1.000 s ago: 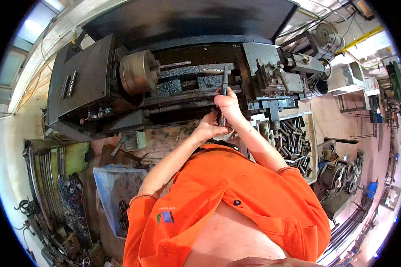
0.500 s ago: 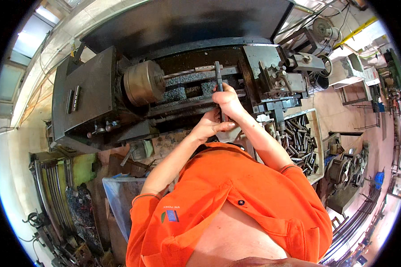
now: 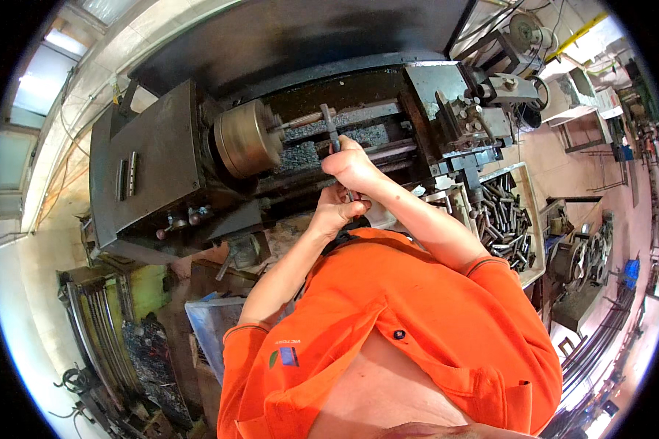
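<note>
My right hand (image 3: 349, 162) is closed around a long dark metal hand tool (image 3: 329, 126), perhaps a wrench or pliers. Below it, my left hand (image 3: 337, 211) grips the same tool's lower end. The tool's far end meets a short metal cylinder (image 3: 311, 118) on a thin rod that sticks out of the lathe chuck (image 3: 247, 139). The rod looks like a drill bit or reamer. Slight blur shows around the chuck's front. My fingers hide the middle of the tool.
Metal chips (image 3: 300, 155) cover the lathe bed. The tool post (image 3: 465, 121) stands to the right. A tray (image 3: 540, 249) of short metal pieces sits right of my arm. Two metal pieces (image 3: 127, 175) lie on the headstock, above the control levers (image 3: 177, 222).
Both hands have moved left with the tool, bringing it and the cylinder nearer the chuck. Less of the rod shows between cylinder and chuck. The whole view has shifted slightly.
</note>
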The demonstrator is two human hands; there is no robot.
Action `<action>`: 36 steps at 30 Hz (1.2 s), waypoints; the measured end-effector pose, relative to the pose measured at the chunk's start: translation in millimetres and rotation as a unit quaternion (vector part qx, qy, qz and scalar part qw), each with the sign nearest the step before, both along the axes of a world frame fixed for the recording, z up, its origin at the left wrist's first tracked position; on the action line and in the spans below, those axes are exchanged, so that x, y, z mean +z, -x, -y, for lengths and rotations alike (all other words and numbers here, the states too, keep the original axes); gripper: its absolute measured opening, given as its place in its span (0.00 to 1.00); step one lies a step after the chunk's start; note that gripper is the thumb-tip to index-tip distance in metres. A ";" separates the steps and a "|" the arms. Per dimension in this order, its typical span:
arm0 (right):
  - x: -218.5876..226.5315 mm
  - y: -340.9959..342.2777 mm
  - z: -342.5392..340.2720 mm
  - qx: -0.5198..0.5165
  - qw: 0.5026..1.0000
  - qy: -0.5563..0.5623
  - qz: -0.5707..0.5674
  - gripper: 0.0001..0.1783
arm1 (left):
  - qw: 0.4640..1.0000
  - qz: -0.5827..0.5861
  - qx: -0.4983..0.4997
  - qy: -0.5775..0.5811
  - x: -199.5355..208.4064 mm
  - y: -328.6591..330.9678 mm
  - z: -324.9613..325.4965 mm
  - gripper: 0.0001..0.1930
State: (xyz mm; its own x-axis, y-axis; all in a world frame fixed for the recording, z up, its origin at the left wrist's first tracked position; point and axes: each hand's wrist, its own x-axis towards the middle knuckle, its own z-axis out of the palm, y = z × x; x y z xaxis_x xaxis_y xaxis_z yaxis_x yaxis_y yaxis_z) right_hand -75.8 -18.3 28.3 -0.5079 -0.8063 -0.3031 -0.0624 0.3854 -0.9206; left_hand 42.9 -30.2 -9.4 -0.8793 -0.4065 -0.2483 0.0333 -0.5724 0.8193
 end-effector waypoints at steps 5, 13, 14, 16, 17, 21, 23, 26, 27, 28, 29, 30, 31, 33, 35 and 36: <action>-1.2 6.1 -8.8 -0.039 0.995 0.010 0.089 0.15 | 1.000 -0.002 -0.007 -0.025 10.4 9.3 -6.0 0.18; -3.6 3.2 0.7 -0.016 1.000 -0.019 0.004 0.14 | 0.998 -0.051 -0.020 -0.017 -2.3 4.3 3.1 0.23; -2.2 2.7 0.7 -0.008 1.000 -0.015 0.009 0.14 | 0.998 -0.058 -0.026 -0.011 -6.9 1.9 4.7 0.25; -2.1 1.7 0.7 -0.004 1.000 -0.012 0.006 0.13 | 0.998 -0.058 -0.039 0.000 -7.6 1.2 6.2 0.26; -2.7 1.4 0.3 -0.010 1.000 -0.010 -0.002 0.12 | 0.998 -0.044 -0.034 0.005 -9.9 1.5 5.7 0.26; -7.9 -2.6 2.2 -0.017 0.999 0.019 -0.021 0.12 | 0.999 -0.031 -0.014 0.005 -2.9 -0.1 4.0 0.23; -3.7 -3.1 2.6 -0.012 0.999 0.004 -0.031 0.12 | 0.999 -0.037 -0.004 -0.002 1.1 -0.8 4.3 0.20; 4.0 1.4 -4.2 -0.029 0.999 -0.022 0.031 0.11 | 1.000 -0.021 -0.015 0.006 -7.2 4.6 1.5 0.17; 5.6 5.9 -10.6 -0.047 0.996 -0.023 0.071 0.12 | 0.999 -0.005 -0.040 0.020 -7.4 9.9 0.2 0.16; 3.6 11.7 -12.8 -0.049 0.995 -0.014 0.083 0.11 | 0.997 0.019 -0.061 0.039 -2.6 13.7 -0.6 0.14; 1.5 15.4 -12.4 -0.051 0.994 -0.005 0.096 0.10 | 0.998 0.008 -0.046 0.032 -4.0 12.0 -0.5 0.14; 8.5 15.1 -12.6 -0.045 0.989 -0.046 0.135 0.13 | 0.999 -0.001 -0.036 0.027 -3.3 12.2 -0.6 0.15; 3.0 11.8 -9.7 -0.034 0.995 -0.033 0.083 0.14 | 0.999 -0.010 -0.027 0.022 -1.5 12.3 -0.6 0.15; -9.1 0.7 1.0 -0.011 1.000 -0.004 -0.023 0.17 | 0.999 -0.031 -0.016 -0.002 1.4 2.3 2.8 0.18; -8.8 -2.8 5.5 0.012 1.000 -0.018 0.017 0.19 | 0.999 -0.036 -0.001 0.006 -4.5 -3.3 5.6 0.19; -6.7 -4.0 5.3 -0.005 1.000 -0.013 -0.021 0.15 | 0.999 -0.041 -0.010 -0.003 -7.4 -3.1 6.9 0.18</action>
